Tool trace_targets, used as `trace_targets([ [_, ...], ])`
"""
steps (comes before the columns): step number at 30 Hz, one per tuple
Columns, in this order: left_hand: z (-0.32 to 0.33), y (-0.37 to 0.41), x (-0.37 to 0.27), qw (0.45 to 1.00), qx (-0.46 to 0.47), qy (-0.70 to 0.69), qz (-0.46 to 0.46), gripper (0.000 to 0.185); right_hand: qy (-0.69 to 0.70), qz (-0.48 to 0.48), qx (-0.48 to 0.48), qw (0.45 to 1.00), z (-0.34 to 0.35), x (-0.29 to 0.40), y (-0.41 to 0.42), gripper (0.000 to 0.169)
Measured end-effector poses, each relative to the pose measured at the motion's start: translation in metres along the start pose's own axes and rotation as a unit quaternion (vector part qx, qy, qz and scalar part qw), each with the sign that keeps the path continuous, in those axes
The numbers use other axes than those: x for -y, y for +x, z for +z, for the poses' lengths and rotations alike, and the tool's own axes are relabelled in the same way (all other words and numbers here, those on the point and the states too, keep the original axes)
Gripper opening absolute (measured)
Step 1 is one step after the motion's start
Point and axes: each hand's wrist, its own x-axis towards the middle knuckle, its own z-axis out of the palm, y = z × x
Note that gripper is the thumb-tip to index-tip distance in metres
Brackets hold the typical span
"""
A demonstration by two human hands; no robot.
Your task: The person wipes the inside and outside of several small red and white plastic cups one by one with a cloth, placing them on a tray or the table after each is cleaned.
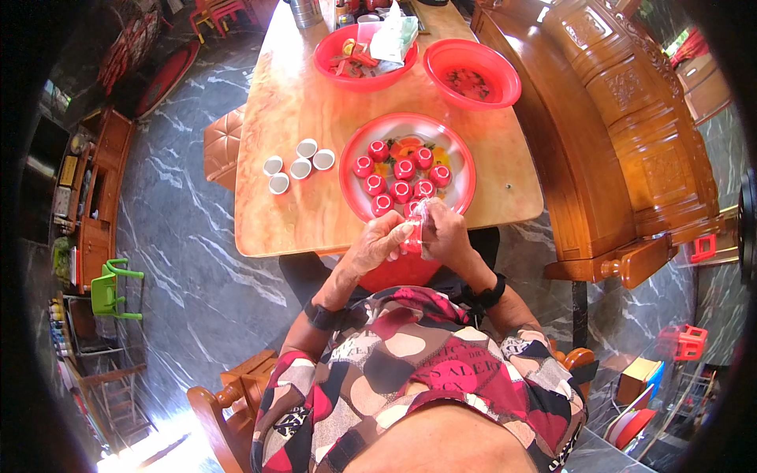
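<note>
My left hand (377, 241) and my right hand (447, 229) meet at the near rim of a round red-rimmed tray (350, 192). Between them they grip a small red object (414, 235) in shiny clear plastic; my fingers hide part of it, and I cannot tell whether it is a cup. Inside the tray, on its floral bottom, several red cups (404, 169) stand upside down with their bases up. Several white cups (300, 168) stand mouth up on the wooden table (295, 219), to the left of the tray.
Farther back on the table are a red basin (337, 80) holding scraps and a white plastic bag (393, 38), and another red basin (473, 103) with dark bits inside. A metal canister (304, 13) is at the far end. A carved wooden bench (579, 142) runs along the right.
</note>
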Motion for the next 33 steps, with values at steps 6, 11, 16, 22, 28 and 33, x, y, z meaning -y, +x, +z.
trace_targets([
  [6,-0.001,-0.002,0.009,0.995,-0.039,0.042,0.079,0.031,0.163,0.233,0.099,0.954,0.003,0.009,-0.003,0.013],
  [11,0.004,-0.005,0.008,0.986,-0.077,0.076,0.124,0.032,0.258,0.209,0.082,0.94,0.029,-0.021,-0.017,0.02],
  [16,0.004,-0.006,0.002,0.958,-0.095,0.232,0.137,0.042,0.426,0.254,0.083,0.865,0.037,-0.021,-0.021,0.019],
  [22,0.013,-0.006,-0.012,0.873,-0.116,0.391,0.267,0.055,0.69,0.357,0.148,0.612,0.025,-0.033,-0.032,0.019],
  [28,0.001,-0.003,-0.002,0.979,-0.045,0.155,0.122,0.047,0.516,0.361,0.054,0.775,0.017,0.002,-0.021,0.021],
  [33,-0.007,-0.003,-0.001,1.0,0.016,0.007,-0.003,0.042,0.185,0.253,0.115,0.943,0.002,-0.008,-0.021,0.028],
])
